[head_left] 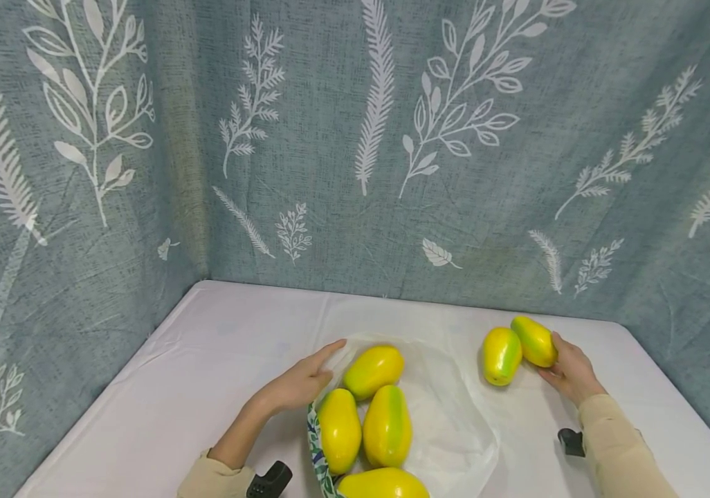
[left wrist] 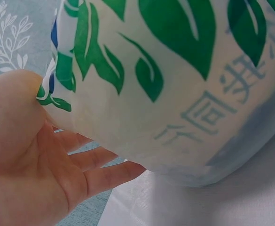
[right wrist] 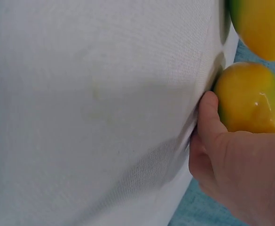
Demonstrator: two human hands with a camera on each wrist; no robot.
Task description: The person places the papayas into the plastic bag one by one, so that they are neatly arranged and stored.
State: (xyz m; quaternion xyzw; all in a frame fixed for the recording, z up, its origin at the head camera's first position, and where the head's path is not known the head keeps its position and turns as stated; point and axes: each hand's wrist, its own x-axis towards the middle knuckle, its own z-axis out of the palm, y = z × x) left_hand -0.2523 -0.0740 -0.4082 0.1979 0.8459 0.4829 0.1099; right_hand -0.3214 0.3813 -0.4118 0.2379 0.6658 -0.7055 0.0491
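A white plastic bag (head_left: 448,408) with green leaf print (left wrist: 177,33) lies with its mouth facing up. Several glossy yellow mangoes (head_left: 387,425) are inside it. My left hand (head_left: 299,384) holds the bag's left rim, the thumb at the edge and the straighter fingers (left wrist: 99,176) along the outside. On the right, my right hand (head_left: 569,370) grips a yellow-green mango (head_left: 535,342) by its near right end, thumb low against the cloth. Another mango (head_left: 502,356) lies just left of it. Part of the gripped mango is hidden by the hand in the right wrist view.
A white cloth (head_left: 218,332) covers the table. Behind and at both sides hangs a blue-green curtain (head_left: 330,228) with white leaf patterns. The bag stands between the left hand and the two mangoes on the right.
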